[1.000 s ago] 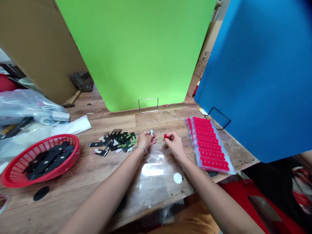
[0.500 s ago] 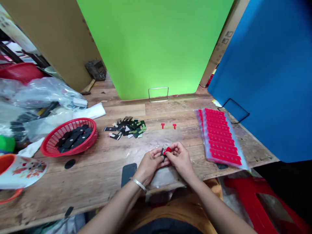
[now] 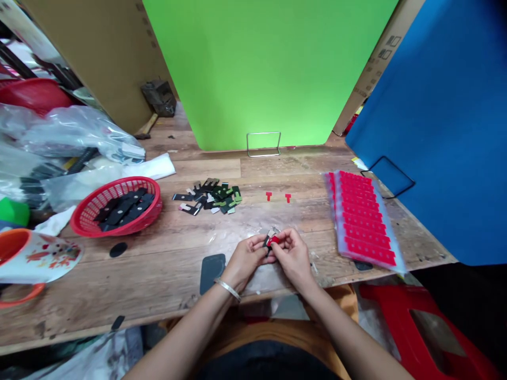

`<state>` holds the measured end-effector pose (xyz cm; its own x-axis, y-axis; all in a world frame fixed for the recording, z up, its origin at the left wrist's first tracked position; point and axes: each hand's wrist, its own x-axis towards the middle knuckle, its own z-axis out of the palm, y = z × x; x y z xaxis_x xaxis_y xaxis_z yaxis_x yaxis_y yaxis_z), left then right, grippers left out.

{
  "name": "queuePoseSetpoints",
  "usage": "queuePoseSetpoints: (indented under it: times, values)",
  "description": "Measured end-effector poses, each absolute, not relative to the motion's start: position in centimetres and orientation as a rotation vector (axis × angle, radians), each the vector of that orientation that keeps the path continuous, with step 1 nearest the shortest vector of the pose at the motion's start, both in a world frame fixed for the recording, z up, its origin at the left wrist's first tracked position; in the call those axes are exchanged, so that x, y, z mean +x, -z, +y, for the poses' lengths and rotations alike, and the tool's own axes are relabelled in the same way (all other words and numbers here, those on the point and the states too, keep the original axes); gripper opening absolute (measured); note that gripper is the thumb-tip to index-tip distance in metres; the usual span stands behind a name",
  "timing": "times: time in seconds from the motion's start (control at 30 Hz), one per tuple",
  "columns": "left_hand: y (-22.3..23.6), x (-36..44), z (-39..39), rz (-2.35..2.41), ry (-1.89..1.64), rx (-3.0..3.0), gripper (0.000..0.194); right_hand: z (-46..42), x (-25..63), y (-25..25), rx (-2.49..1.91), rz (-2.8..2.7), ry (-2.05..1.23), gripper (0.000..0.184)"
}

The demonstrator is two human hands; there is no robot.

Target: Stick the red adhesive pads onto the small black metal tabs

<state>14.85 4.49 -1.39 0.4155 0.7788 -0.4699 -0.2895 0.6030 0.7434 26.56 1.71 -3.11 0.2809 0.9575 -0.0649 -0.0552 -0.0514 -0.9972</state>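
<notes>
Near the table's front edge, my left hand (image 3: 249, 258) is closed on a small flat black piece (image 3: 266, 243) with a shiny metallic end. My right hand (image 3: 293, 257) pinches a small red tab (image 3: 273, 240) against that black piece; the fingers partly hide both. Beyond my hands two red T-shaped tabs (image 3: 288, 198) lie side by side on the wood. To their left is a loose pile of flat black pieces (image 3: 209, 196). Sheets of red tabs (image 3: 364, 221) on clear backing are stacked to the right of my right hand.
A red basket (image 3: 79, 224) of black strips stands at left, with an orange and white mug (image 3: 43, 258) in front. Plastic bags (image 3: 75, 132) crowd the back left. A green panel (image 3: 265, 68) and a blue panel (image 3: 443, 132) rise behind. A red stool (image 3: 396, 311) is lower right.
The camera view has shifted slightly. Both hands stay together at about the same place, still holding the black piece and the red tab, with the right fingers slightly shifted.
</notes>
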Motion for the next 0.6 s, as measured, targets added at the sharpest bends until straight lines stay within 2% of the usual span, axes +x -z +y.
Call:
queuePoseSetpoints:
  times: [0.6]
  values:
    - [1.46, 14.87, 4.44, 0.887, -0.726, 0.672, 0.028, 1.57, 26.44, 3.56, -1.387, -0.978, -1.021, 0.013]
